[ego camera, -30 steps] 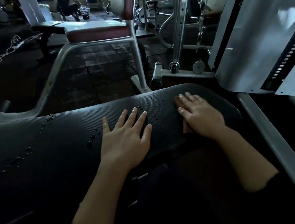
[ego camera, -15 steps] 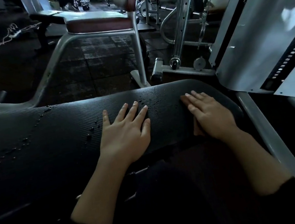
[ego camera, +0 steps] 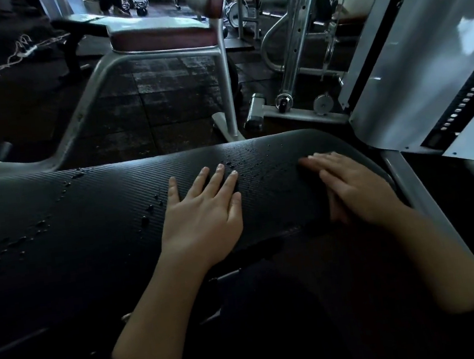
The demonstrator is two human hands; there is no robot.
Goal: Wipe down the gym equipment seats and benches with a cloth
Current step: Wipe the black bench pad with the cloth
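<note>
A wide black ribbed bench pad [ego camera: 87, 226] lies across the view, with water droplets [ego camera: 150, 209] scattered on it. My left hand [ego camera: 204, 212] rests flat on the pad's middle, fingers straight and spread. My right hand [ego camera: 358, 189] presses flat near the pad's right end on a brownish cloth [ego camera: 333, 209], of which only a thin edge shows beneath the palm and fingers.
A maroon-padded seat [ego camera: 160, 34] on a grey steel frame stands just behind the pad. A silver weight-stack shroud [ego camera: 410, 50] rises at the right, with a grey frame rail [ego camera: 414, 188] below it. Cable-machine parts [ego camera: 295, 104] sit on the dark rubber floor.
My right hand has slid with the cloth toward the pad's right end and back slightly. My left hand stays planted in the same spot.
</note>
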